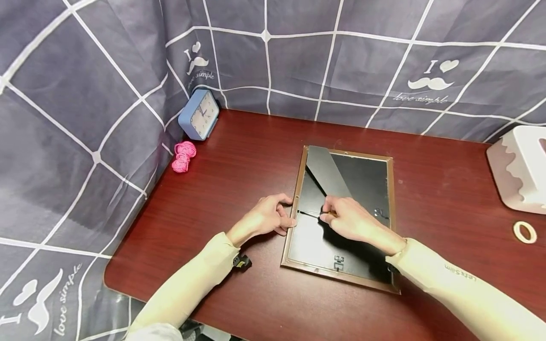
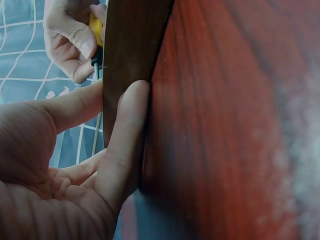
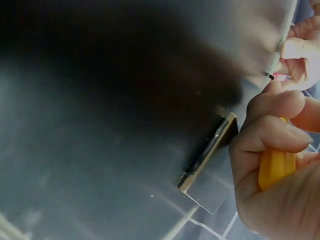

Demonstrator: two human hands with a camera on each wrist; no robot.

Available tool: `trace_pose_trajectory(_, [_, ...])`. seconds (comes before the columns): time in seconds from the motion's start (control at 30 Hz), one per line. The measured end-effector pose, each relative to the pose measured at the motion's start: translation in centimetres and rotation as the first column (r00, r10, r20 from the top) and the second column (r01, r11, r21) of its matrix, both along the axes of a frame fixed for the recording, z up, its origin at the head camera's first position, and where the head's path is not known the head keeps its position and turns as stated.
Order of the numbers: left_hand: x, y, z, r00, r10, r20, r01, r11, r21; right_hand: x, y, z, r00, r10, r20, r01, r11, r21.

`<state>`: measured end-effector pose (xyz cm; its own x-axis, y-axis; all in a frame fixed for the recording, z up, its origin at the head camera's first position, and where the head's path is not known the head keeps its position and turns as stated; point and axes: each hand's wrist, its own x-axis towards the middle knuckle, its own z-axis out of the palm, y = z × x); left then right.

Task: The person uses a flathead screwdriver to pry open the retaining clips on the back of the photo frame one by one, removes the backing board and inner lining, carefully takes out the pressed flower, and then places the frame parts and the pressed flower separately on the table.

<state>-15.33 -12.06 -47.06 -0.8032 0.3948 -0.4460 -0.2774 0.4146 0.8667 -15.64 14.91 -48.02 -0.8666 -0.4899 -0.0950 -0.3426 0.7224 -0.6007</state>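
— Where was the picture frame (image 1: 346, 222)?
— Face down on the glossy red-brown tabletop (image 1: 239, 166), its smooth black backing up, rimmed in thin brown moulding, the flat stand leg (image 1: 326, 171) slanting across it.
— And the hands?
— The left hand (image 1: 268, 219) pressed nearly straight fingers (image 2: 122, 135) against the frame's left edge. The right hand (image 1: 347, 219) curled tightly round a yellow-handled screwdriver (image 3: 274, 167), its thin metal shaft lying over the backing toward that edge.
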Motion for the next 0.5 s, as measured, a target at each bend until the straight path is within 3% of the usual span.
trace_pose_trajectory(0.07, [0.0, 0.0, -0.1, 1.0, -0.001, 0.003, 0.001, 1.0, 0.01, 0.0, 0.0, 0.2, 1.0, 0.015, -0.006, -0.015, 1.0, 0.002])
trace_pose_trajectory(0.23, [0.0, 0.0, 0.0, 1.0, 0.0, 0.003, 0.0, 1.0, 0.021, 0.6, -1.0, 3.0, 0.999, 0.006, 0.045, -0.007, 1.0, 0.028])
trace_pose_trajectory(0.37, [0.1, 0.0, 0.2, 1.0, -0.003, -0.003, 0.003, 1.0, 0.019, 0.1, -0.7, 1.5, 0.999, -0.007, 0.051, 0.005, 0.999, 0.044])
trace_pose_trajectory(0.47, [0.1, -0.1, 0.2, 1.0, -0.002, -0.011, 0.003, 1.0, 0.017, 0.0, -0.7, 1.3, 0.998, -0.01, 0.063, 0.009, 1.0, 0.015])
trace_pose_trajectory(0.5, [0.1, -0.2, 0.2, 1.0, -0.002, -0.016, 0.002, 1.0, 0.013, 0.2, -0.9, 1.9, 0.997, -0.01, 0.074, 0.009, 1.0, 0.006])
